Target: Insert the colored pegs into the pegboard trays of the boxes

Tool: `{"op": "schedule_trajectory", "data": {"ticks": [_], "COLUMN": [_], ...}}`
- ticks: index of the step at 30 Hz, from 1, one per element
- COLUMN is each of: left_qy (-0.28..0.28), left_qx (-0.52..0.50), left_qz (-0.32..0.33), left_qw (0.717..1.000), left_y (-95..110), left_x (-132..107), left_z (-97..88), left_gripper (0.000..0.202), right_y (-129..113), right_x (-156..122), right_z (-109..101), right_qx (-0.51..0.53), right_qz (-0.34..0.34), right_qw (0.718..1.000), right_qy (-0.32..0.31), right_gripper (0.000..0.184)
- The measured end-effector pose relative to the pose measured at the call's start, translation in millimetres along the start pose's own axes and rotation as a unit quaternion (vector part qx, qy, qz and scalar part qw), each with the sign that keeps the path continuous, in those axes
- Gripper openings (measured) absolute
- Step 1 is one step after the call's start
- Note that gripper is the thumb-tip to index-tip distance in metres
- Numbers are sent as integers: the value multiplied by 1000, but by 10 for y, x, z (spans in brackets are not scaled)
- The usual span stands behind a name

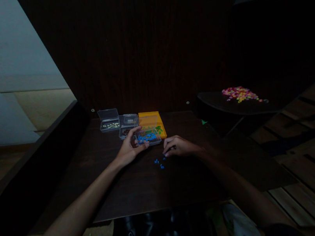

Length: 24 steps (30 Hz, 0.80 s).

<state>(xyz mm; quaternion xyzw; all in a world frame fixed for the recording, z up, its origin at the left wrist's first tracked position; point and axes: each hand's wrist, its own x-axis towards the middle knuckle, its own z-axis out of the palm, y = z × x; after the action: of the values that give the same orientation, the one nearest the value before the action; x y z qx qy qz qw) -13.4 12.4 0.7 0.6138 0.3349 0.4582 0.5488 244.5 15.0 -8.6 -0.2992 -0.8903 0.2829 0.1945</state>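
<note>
My left hand [132,147] grips a clear plastic box [157,142] by its left end, thumb along the near side. Many small blue pieces [147,136] lie inside the box. Just to the right, my right hand [178,146] is low over the dark table with thumb and fingertips pinched together. A small blue piece shows at its fingertips; whether it is held or lies on the table is hard to make out. Several loose blue pieces [157,161] are scattered on the table below the box and left of my right hand.
Behind the held box stands an orange tray [164,132] with green pieces. Left of it are a clear box [123,133] with dark pieces and an open-lidded box [110,127] with pale pieces. Pink and yellow pieces [241,94] are heaped on a raised shelf [217,105] at right.
</note>
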Motion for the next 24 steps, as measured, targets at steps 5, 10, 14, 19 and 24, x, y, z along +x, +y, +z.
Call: {"op": "schedule_trajectory", "data": {"ticks": [5,10,14,19,24], "left_qy": [-3,-2,3,1,2], "left_qx": [8,9,-1,-19,-14], "left_qz": [3,6,3,-4,1], "left_qw": [1000,1000,1000,1000,1000], "left_y": [-27,-37,-25,-34,-37], "left_x": [6,3,6,15,8], "left_z": [-5,0,7,7,5], "left_gripper": [72,71,71,72,72], "right_y": [11,-5,-11,11,31], "right_x": [6,6,-3,-21,-34], "right_z": [34,18,-10,-28,-51], "right_qx": [-12,-17,-24,-23,-31], "right_qz": [0,6,14,30,46], "right_qw": [1000,1000,999,999,998], "right_qy": [17,19,17,19,19], "right_gripper": [11,8,10,20,24]}}
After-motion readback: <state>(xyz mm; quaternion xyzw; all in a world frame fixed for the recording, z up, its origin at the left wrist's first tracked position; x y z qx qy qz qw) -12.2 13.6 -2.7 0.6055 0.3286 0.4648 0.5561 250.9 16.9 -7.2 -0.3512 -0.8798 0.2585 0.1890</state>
